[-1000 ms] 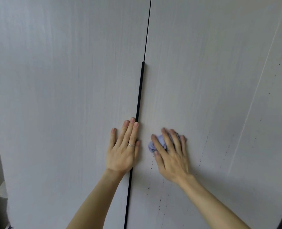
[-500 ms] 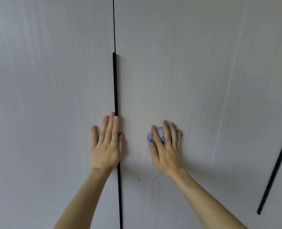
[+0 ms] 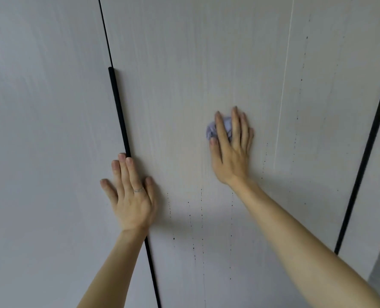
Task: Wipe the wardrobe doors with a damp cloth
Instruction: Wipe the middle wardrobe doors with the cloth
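Evidently mid-wipe: right hand (image 3: 231, 152), fingers nearly straight, pressed a balled lilac cloth (image 3: 225, 125) against the wardrobe door (image 3: 184, 63) (drip trails (image 3: 201, 210) below). Left hand (image 3: 131, 196), flat and empty, braced over the black handle (image 3: 119, 107), probably steadying the door.

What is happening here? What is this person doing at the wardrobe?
A person is wiping a pale wardrobe door. The right hand presses a crumpled lilac cloth flat against the panel, with the fingers spread over it. The left hand rests flat over the seam between two doors, at the lower part of the black handle. Lines of dark specks show below the cloth, so the wiping looks unfinished.
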Motion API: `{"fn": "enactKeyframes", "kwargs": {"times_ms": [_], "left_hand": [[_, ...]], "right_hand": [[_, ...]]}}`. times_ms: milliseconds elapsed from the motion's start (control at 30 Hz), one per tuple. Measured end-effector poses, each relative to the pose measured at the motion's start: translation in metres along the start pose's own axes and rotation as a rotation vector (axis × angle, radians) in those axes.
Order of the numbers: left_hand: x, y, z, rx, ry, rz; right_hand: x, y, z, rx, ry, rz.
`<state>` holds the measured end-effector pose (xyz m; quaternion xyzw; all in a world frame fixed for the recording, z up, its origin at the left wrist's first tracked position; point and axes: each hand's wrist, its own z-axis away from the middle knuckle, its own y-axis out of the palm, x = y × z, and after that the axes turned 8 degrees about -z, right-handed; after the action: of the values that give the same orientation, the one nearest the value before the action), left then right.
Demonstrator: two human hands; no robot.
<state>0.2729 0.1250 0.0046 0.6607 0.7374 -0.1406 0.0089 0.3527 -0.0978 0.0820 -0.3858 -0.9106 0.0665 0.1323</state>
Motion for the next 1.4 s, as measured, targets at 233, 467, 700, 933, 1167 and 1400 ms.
{"fn": "enactKeyframes", "kwargs": {"times_ms": [233,467,700,933,1167,1400], "left_hand": [[0.004,0.004,0.001,-0.033,0.032,-0.030],[0.001,0.003,0.004,-0.015,0.012,-0.045],[-0.002,0.004,0.006,-0.031,-0.037,-0.089],[-0.007,0.002,0.005,-0.012,-0.050,-0.104],[-0.006,0.004,0.006,-0.020,-0.051,-0.119],[-0.005,0.006,0.005,-0.054,-0.033,-0.127]], "right_hand": [[-0.043,-0.001,0.109,0.205,-0.079,0.071],[-0.036,-0.031,-0.057,-0.009,0.009,-0.023],[-0.078,-0.017,0.043,0.035,-0.012,0.006],[-0.111,-0.031,0.084,0.226,-0.096,0.024],[-0.065,-0.044,-0.064,0.001,0.058,-0.008],[-0.081,-0.008,0.092,0.083,-0.034,-0.013]]}}
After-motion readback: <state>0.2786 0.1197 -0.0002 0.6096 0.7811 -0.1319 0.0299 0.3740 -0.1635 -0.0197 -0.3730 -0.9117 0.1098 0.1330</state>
